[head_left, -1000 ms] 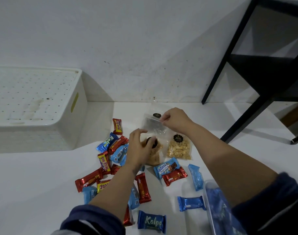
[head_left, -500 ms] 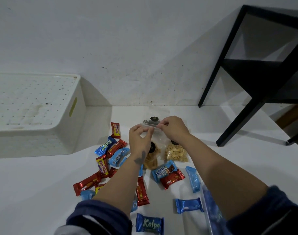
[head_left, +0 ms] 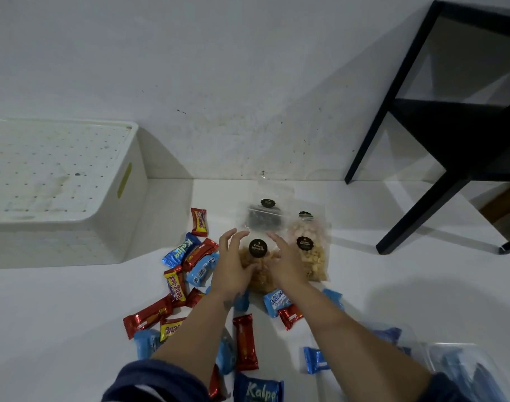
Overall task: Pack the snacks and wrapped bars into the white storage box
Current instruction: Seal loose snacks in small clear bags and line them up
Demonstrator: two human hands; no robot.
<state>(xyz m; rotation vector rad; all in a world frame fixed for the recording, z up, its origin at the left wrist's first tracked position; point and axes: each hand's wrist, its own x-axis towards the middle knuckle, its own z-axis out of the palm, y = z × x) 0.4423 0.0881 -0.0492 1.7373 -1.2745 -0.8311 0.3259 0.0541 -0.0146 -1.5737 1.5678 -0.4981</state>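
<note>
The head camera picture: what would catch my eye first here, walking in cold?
Probably the two bare hands, left hand and right hand, cupped around a clear snack bag with a round black label at the centre. Around the wrists lies a scatter of red and blue wrapped bars. At far left sits the white storage box, its perforated lid on.

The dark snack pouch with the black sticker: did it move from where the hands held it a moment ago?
Yes. The dark snack pouch now lies released behind the orange chips pouch, toward the wall, and both hands have dropped onto that pouch.
</note>
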